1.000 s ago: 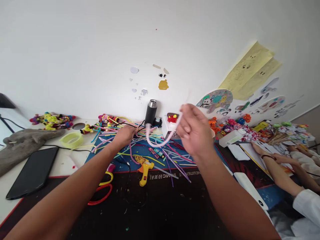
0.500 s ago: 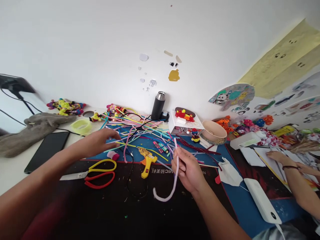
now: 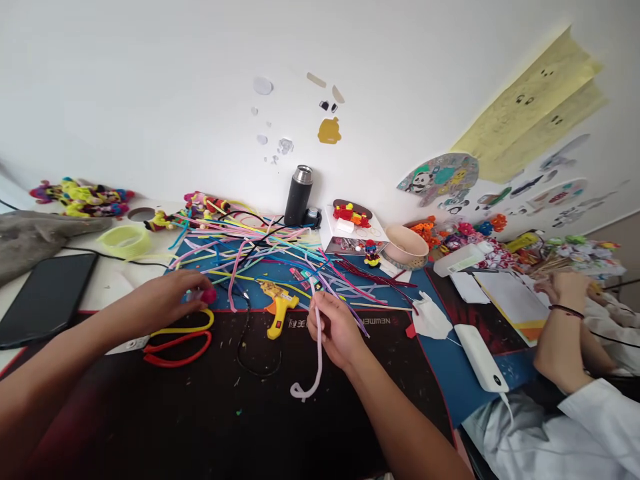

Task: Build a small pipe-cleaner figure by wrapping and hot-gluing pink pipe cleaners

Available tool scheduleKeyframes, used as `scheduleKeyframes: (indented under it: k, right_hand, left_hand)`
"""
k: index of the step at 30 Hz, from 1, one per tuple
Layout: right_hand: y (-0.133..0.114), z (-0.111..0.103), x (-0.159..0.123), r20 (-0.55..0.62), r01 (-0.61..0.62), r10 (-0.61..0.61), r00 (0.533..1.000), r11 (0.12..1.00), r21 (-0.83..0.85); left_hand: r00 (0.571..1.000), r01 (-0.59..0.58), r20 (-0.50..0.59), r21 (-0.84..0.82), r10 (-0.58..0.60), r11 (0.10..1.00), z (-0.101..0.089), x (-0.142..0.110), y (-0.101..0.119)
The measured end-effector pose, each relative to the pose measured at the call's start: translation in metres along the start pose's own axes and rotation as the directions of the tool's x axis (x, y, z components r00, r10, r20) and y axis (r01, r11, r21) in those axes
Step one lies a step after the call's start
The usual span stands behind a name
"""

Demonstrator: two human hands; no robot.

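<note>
My right hand (image 3: 334, 328) pinches a pale lilac pipe cleaner (image 3: 319, 357). It hangs down over the dark mat and curls at its lower end, with a small bend at the tip. My left hand (image 3: 173, 303) is over the handles of the scissors (image 3: 179, 350), its fingers around a small pink-and-white piece (image 3: 206, 295), partly hidden by them. The scissors have one yellow and one red handle; the hand covers part of the blades. A yellow glue gun (image 3: 279, 310) lies between my hands. Behind it spreads a heap of coloured pipe cleaners (image 3: 240, 250).
A black flask (image 3: 299, 197) stands by the wall beside a white box (image 3: 345, 233). A round bowl (image 3: 406, 247), a face mask (image 3: 431, 317) and a white power bank (image 3: 481, 358) are to the right. A phone (image 3: 47, 297) lies left. Another person's hands (image 3: 565, 293) work far right.
My left hand has lowered onto the pink-and-white piece beside the scissors. My right hand still holds the pipe cleaner, whose tip now looks more folded. The view has turned to the right.
</note>
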State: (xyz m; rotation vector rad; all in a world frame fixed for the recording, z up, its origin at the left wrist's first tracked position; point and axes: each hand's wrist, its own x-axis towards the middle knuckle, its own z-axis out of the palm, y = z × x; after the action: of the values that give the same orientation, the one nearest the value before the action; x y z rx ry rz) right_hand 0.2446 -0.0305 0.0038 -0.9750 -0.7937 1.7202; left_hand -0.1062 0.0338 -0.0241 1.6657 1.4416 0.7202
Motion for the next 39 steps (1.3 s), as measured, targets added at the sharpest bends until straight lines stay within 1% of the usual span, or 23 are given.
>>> scheduleKeyframes:
  k: [1,3,4,6,8,10,12,14,15,16,17,18,19,20,22,23,24,26,28,32,35,37,39]
  right_hand:
    - [0.002,-0.001,0.001,-0.007,-0.001,0.001,1.000,1.000,-0.001]
    - [0.006,-0.001,0.004,-0.013,-0.003,0.003,1.000,1.000,-0.003]
    - [0.008,0.000,0.006,-0.013,-0.002,0.002,1.000,1.000,-0.004]
    - [0.011,0.003,0.011,-0.009,0.001,-0.001,1.000,1.000,0.000]
    - [0.013,0.007,0.015,0.002,0.002,-0.002,1.000,1.000,0.006]
    - [0.016,0.012,0.018,0.022,-0.004,0.004,1.000,1.000,0.005]
    - [0.018,0.017,0.019,0.048,-0.015,0.016,0.999,1.000,-0.009]
    - [0.020,0.021,0.018,0.070,-0.023,0.025,0.997,0.999,-0.033]
    - [0.021,0.022,0.017,0.080,-0.026,0.030,0.996,0.999,-0.047]
    - [0.022,0.023,0.016,0.090,-0.029,0.035,0.995,0.998,-0.061]
    - [0.023,0.024,0.016,0.098,-0.033,0.040,0.994,0.997,-0.071]
    - [0.025,0.025,0.015,0.104,-0.038,0.045,0.994,0.996,-0.076]
    - [0.028,0.026,0.015,0.109,-0.045,0.054,0.993,0.996,-0.080]
    - [0.030,0.028,0.016,0.115,-0.054,0.063,0.991,0.995,-0.083]
    - [0.035,0.032,0.017,0.140,-0.069,0.081,0.987,0.994,-0.090]
    - [0.037,0.035,0.017,0.161,-0.075,0.090,0.983,0.993,-0.094]
    - [0.039,0.038,0.017,0.185,-0.079,0.095,0.978,0.992,-0.094]
    - [0.041,0.043,0.018,0.217,-0.079,0.096,0.971,0.993,-0.086]
    - [0.041,0.048,0.018,0.222,-0.068,0.084,0.971,0.995,-0.078]
    - [0.039,0.053,0.016,0.220,-0.066,0.082,0.972,0.995,-0.078]
    - [0.038,0.055,0.013,0.237,-0.073,0.096,0.967,0.992,-0.106]
    - [0.037,0.055,0.009,0.243,-0.062,0.093,0.966,0.989,-0.131]
    - [0.036,0.054,0.006,0.240,-0.050,0.087,0.967,0.987,-0.154]
  left_hand:
    - [1.000,0.005,-0.009,0.017,-0.005,1.000,-0.003,-0.002,0.005]
    - [0.995,0.028,-0.097,0.076,-0.020,0.997,-0.007,-0.007,0.018]
    - [0.993,0.019,-0.120,0.076,-0.010,0.997,-0.006,-0.009,0.025]
    - [0.996,-0.056,-0.069,0.053,0.060,0.997,0.002,-0.013,0.037]
    - [0.989,-0.150,0.026,0.067,0.149,0.986,0.015,-0.015,0.042]
    - [0.975,-0.219,0.068,0.112,0.212,0.969,0.031,-0.016,0.039]
    - [0.956,-0.279,0.145,0.185,0.254,0.942,0.042,-0.017,0.033]
    - [0.936,-0.330,0.208,0.230,0.285,0.916,0.046,-0.020,0.031]
    - [0.932,-0.341,0.209,0.238,0.295,0.909,0.046,-0.022,0.034]
    - [0.939,-0.326,0.191,0.220,0.287,0.919,0.046,-0.024,0.039]
    - [0.954,-0.281,0.156,0.164,0.257,0.945,0.045,-0.026,0.046]
    - [0.971,-0.214,0.127,0.069,0.204,0.974,0.044,-0.028,0.055]
    - [0.982,-0.135,0.123,-0.050,0.140,0.990,0.044,-0.029,0.065]
    - [0.986,-0.057,0.146,-0.172,0.082,0.984,0.046,-0.029,0.075]
    - [0.977,0.084,0.213,-0.390,0.001,0.917,0.052,-0.027,0.090]
    - [0.970,0.150,0.240,-0.493,-0.032,0.857,0.056,-0.025,0.095]
    - [0.966,0.196,0.255,-0.586,-0.050,0.787,0.061,-0.024,0.098]
    - [0.963,0.237,0.257,-0.691,-0.074,0.683,0.069,-0.021,0.098]
    - [0.966,0.245,0.239,-0.728,-0.098,0.640,0.074,-0.019,0.094]
    - [0.980,0.200,0.157,-0.731,-0.124,0.652,0.072,-0.014,0.081]
    - [0.990,0.125,0.049,-0.747,-0.134,0.653,0.062,-0.008,0.069]
    - [0.989,0.054,-0.046,-0.768,-0.138,0.639,0.052,-0.003,0.061]
    - [0.988,0.026,-0.079,-0.769,-0.135,0.639,0.041,0.000,0.053]
